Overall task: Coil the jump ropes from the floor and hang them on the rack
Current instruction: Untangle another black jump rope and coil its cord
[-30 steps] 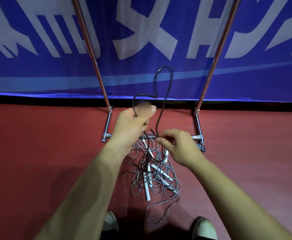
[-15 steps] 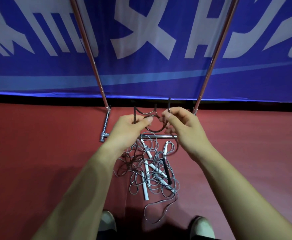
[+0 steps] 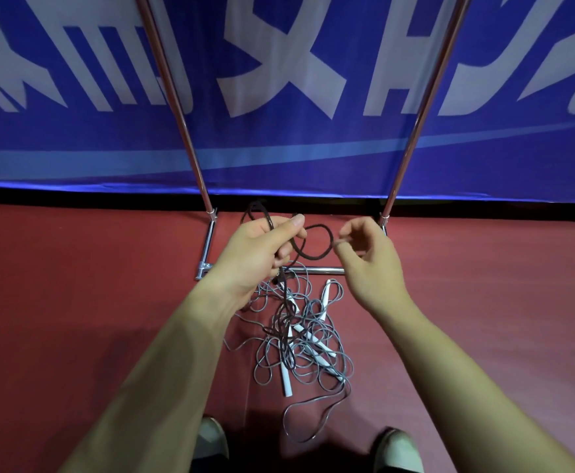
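Banner (image 3: 279, 148): blue cloth with large white characters, filling the view from 9 through 12 to 3 o'clock, behind everything else.
Floor (image 3: 74, 302): dull red, from the banner's lower edge down to 6 o'clock.
Rack (image 3: 180, 110): shiny metal. Two uprights slant up toward 11 and 1 o'clock in front of the banner. A low crossbar lies on the floor between them, partly hidden behind both hands.
Grey ropes (image 3: 313, 343): a loose tangle of thin cord on the floor just below centre, its far edge at the crossbar. One long strand trails toward 6 o'clock, ending between the shoes.
Left hand (image 3: 255, 257): at centre, just toward 9 o'clock, fingers and thumb curled round the dark rope, clamping several strands.
Right hand (image 3: 371, 268): at centre, just toward 3 o'clock, fingers curled and blurred. The forefinger tip is right at the loop's edge. Whether it pinches the cord cannot be told.
Dark rope (image 3: 327, 249): thin, brown-black. One loop hangs between the two hands, another rises above the left hand toward 11 o'clock. The rest drops from the left palm onto the grey tangle.
Shoes (image 3: 214, 438): two pale toes at 6 o'clock.
White handles (image 3: 286, 384): slim sticks scattered in the tangle, lying flat.
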The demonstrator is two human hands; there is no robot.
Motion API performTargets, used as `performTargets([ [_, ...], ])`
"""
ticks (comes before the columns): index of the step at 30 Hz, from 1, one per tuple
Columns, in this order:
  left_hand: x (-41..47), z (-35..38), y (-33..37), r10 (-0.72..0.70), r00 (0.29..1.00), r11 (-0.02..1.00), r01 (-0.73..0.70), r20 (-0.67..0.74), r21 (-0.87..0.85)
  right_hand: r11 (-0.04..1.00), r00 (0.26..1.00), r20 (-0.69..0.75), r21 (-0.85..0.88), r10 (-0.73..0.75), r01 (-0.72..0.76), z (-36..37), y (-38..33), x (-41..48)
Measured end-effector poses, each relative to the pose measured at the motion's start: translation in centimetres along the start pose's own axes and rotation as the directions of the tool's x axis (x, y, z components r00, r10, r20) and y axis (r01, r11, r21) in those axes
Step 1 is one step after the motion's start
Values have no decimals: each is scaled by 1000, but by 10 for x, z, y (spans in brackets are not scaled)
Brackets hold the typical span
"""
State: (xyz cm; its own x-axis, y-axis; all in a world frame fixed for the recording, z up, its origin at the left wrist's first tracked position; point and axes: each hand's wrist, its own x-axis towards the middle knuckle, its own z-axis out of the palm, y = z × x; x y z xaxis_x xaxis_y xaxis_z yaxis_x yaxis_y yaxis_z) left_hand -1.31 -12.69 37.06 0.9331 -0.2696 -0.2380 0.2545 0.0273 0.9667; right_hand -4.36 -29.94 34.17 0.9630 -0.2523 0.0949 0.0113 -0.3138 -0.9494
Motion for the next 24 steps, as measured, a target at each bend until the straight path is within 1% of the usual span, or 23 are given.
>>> performTargets([
  [1, 0, 1, -1, 1, 1000, 1000, -1, 12, 17, 996, 997, 3, -31, -83, 83, 0, -2, -1],
  [2, 0, 3, -1, 5, 1000, 1000, -6, 21, 24, 990, 989, 49, -31, -140, 141, 0, -4, -2],
  [4, -1, 6, -1, 19, 999, 1000, -19, 29, 5, 980, 959, 212, -34, -185, 197, 1, -6, -6],
  [5, -1, 6, -1, 26, 999, 1000, -26, 30, -14, 972, 937, 290, -68, -196, 225, 2, -6, -8],
  [6, -1, 7, -1, 30, 999, 999, -29, 34, -29, 957, 918, 335, -117, -213, 265, 4, -4, -10],
  [7, -1, 6, -1, 29, 999, 999, -28, 41, -35, 940, 910, 340, -160, -235, 302, 4, -2, -10],
  [8, -1, 6, -1, 25, 999, 999, -24, 40, -28, 932, 916, 312, -176, -253, 318, 5, -1, -9],
  [9, 0, 5, -2, 19, 1000, 1000, -19, 24, -4, 939, 930, 264, -161, -254, 303, 4, -3, -8],
  [12, 2, 0, -6, 4, 996, 994, 6, -88, 112, 984, 974, 147, -36, -170, 177, -4, -15, 0],
  [13, 1, -1, -6, -7, 997, 992, 17, -78, 123, 989, 980, 135, -3, -145, 146, -6, -18, 2],
  [14, 0, -2, -6, -22, 999, 990, 26, -25, 141, 992, 983, 131, 30, -127, 124, -7, -21, 2],
  [15, -1, -1, -8, -48, 997, 987, 39, 57, 159, 991, 985, 130, 76, -117, 108, -8, -24, 2],
  [16, -4, 2, -9, -72, 988, 980, 45, 134, 191, 987, 986, 126, 136, -106, 88, -8, -28, 2],
  [17, -7, 5, -10, -82, 980, 969, 36, 180, 243, 976, 989, 116, 209, -90, 64, -8, -32, 2],
  [18, -9, 8, -9, -88, 977, 956, 28, 193, 292, 962, 993, 99, 272, -66, 37, -9, -36, 3],
  [19, -9, 11, -9, -79, 983, 941, 18, 166, 338, 949, 995, 80, 316, -52, 24, -9, -38, 4],
  [20, -9, 11, -9, -58, 990, 931, 8, 125, 364, 951, 998, 47, 309, -40, 23, -8, -36, 6],
  [21, -8, 12, -9, -33, 996, 937, 1, 86, 348, 964, 1000, -2, 266, -22, 22, -7, -31, 7],
  [23, -6, 10, -6, 2, 1000, 972, -9, 31, 235, 992, 990, -137, 129, 35, -18, -8, -16, 4],
  [24, -5, 8, -4, 5, 1000, 984, -7, 14, 175, 997, 985, -166, 68, 47, -36, -9, -9, 2],
])
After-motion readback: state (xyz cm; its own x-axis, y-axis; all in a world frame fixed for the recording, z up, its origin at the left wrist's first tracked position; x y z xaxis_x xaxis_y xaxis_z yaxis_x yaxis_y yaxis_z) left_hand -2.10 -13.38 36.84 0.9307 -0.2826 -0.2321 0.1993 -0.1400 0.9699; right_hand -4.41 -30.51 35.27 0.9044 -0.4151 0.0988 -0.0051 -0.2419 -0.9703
